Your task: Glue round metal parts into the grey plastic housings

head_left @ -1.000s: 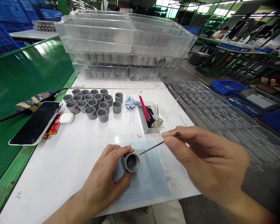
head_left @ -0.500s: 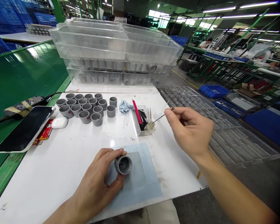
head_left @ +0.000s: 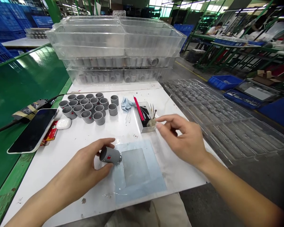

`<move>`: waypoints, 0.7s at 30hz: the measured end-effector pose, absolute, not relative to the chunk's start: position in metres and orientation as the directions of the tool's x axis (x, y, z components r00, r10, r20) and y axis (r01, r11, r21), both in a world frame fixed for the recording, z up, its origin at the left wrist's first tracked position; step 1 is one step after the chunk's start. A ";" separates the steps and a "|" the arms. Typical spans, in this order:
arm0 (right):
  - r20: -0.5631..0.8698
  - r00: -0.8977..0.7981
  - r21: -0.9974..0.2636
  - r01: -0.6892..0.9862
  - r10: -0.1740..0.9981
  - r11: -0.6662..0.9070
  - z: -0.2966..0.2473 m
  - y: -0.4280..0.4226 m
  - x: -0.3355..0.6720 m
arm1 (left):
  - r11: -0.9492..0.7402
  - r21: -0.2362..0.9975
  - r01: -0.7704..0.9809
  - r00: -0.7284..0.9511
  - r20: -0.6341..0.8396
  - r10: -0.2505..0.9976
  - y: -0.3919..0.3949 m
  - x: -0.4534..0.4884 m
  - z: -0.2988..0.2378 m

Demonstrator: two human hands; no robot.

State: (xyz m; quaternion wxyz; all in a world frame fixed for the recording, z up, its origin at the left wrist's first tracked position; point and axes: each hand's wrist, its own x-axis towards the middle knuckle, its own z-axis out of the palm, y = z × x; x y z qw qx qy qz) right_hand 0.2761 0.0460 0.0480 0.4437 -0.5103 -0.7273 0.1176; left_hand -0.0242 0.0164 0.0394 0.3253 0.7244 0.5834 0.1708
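Note:
My left hand [head_left: 88, 162] grips a grey cup-like cylinder [head_left: 110, 155] lying sideways, with a red mark on its side and small shiny bits at its right end. It is over the left edge of a light blue sheet [head_left: 155, 171]. Beside a small clear box [head_left: 145, 129], my right hand [head_left: 182, 138] has its thumb and forefinger slightly apart, nothing visible between them. A thin dark rod with a knob [head_left: 155, 111] stands upright in a yellowish lump [head_left: 151, 122] inside the box, just left of those fingertips. A red pen-like tool [head_left: 138, 107] lies there too.
Several grey cylinders [head_left: 87, 116] stand at the back left. A crumpled blue cloth [head_left: 126, 104] lies behind the box. To the left are a phone [head_left: 33, 130] and a white case [head_left: 63, 123]. Stacked clear trays [head_left: 92, 39] rise at the back; more trays [head_left: 229, 138] lie right.
My right hand has moved left and let go of the thin rod, which now stands in the lump. My left hand has shifted left and turned the grey cylinder onto its side.

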 end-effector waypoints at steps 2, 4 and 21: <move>0.497 -0.200 -0.616 0.605 0.844 0.505 0.046 0.045 0.268 | -0.153 0.635 0.757 0.287 -0.112 0.951 0.017 -0.027 0.040; 0.477 -0.299 -0.602 0.574 0.827 0.555 0.043 0.048 0.259 | -0.220 0.598 0.771 0.319 -0.064 0.945 0.017 -0.030 0.040; 0.397 -0.395 -0.644 0.523 0.828 0.558 0.001 0.057 0.239 | -0.171 0.542 0.823 0.259 -0.091 0.961 0.021 -0.042 0.066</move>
